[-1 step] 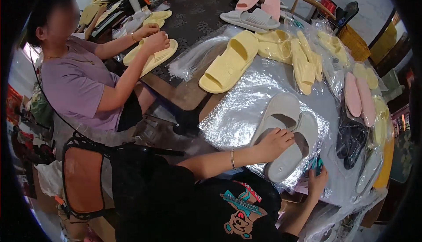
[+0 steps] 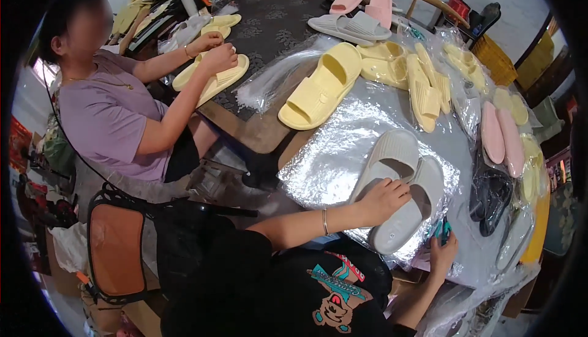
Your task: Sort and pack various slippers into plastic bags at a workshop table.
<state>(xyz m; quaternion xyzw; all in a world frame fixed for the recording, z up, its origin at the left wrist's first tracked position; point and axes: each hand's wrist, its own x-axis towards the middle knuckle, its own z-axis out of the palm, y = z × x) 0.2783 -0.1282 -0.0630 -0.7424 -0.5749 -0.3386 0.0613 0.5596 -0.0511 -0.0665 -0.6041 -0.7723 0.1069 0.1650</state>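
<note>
A pair of grey slippers lies on a stack of shiny clear plastic bags (image 2: 318,165) in front of me. My left hand (image 2: 384,202) rests over the grey slipper (image 2: 397,233) nearer me, its fingers curled down at the edge where it meets the other grey slipper (image 2: 429,181). At the table's near edge, right of the slippers, my right hand (image 2: 443,254) is closed around small teal-and-black snips (image 2: 441,232); the palm side is partly hidden. A single yellow slipper (image 2: 318,89) lies just beyond the bags.
Bagged yellow slippers (image 2: 422,95), pink slippers (image 2: 499,141) and black slippers (image 2: 490,199) lie along the right side. Grey slippers (image 2: 349,28) sit farther back. At left, a co-worker (image 2: 110,110) handles a yellow slipper (image 2: 229,75). An orange-backed chair (image 2: 116,248) stands behind me.
</note>
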